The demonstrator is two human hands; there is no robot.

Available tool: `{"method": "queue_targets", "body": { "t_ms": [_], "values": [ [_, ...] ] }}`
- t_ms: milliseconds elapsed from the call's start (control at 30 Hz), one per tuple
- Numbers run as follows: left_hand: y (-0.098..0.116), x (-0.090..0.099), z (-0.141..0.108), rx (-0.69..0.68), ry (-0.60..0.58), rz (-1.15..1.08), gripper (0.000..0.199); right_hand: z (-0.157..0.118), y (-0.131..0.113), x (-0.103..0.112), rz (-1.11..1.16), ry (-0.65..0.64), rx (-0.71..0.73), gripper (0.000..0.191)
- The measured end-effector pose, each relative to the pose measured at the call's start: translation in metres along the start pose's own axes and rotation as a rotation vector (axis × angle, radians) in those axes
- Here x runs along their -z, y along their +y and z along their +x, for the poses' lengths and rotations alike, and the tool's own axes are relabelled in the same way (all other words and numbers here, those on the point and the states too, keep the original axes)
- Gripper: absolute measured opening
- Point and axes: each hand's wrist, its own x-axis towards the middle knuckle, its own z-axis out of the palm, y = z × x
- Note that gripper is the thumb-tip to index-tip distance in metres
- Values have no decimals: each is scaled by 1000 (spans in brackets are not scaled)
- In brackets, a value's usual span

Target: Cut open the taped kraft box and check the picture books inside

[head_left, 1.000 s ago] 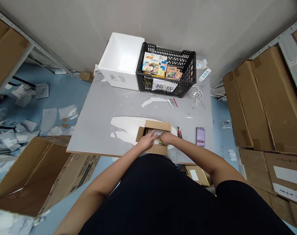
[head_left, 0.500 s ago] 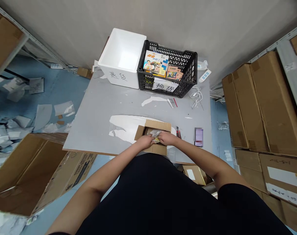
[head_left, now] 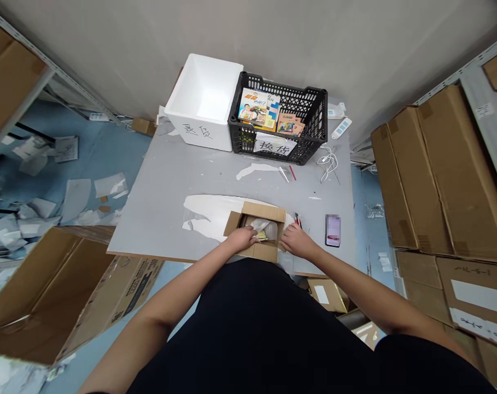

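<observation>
A small open cardboard box stands at the near edge of the grey table, with its flaps spread. Inside lies a clear plastic-wrapped item, with something yellow showing beside it. My left hand rests over the box's near left corner, its fingertips reaching toward the wrapping. Whether those fingers grip anything is hidden. My right hand lies just outside the box's right side, holding nothing. Its fingers are close to red-handled tools.
The grey table holds a blurred-screen phone, a white foam box, and a black plastic crate with books. Large cardboard boxes stand at right; an open carton and paper scraps lie left.
My right hand has left the box and moved right, onto the table beside it. The plastic-wrapped item now shows more fully. My left hand has stayed at the box.
</observation>
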Motion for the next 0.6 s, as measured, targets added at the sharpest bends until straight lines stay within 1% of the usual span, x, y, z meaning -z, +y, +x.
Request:
{"method": "queue_targets", "body": {
  "t_ms": [100, 200, 267, 333, 400, 467, 533, 600],
  "values": [
    [1, -2, -3, 17, 45, -35, 33, -20, -2, -14, 53, -83, -199, 29],
    [1, -5, -5, 33, 87, -60, 33, -27, -9, -33, 145, -128, -375, 30],
    [1, -7, -8, 46, 109, -64, 35, -26, -17, -42, 190, -88, -484, 33],
    [1, -9, -11, 56, 134, -61, 40, -21, -25, -47, 232, 8, -563, 35],
    [-1, -11, -15, 59, 168, -66, 46, -13, -32, -49, 295, 123, -579, 34],
    [-2, -13, -18, 53, 204, -93, 49, -4, -37, -48, 374, 211, -541, 32],
    [-4, -15, -21, 49, 237, -130, 47, 6, -39, -47, 439, 243, -480, 30],
    [-6, -18, -21, 57, 260, -160, 45, 16, -39, -46, 475, 211, -415, 29]
  ]
}}
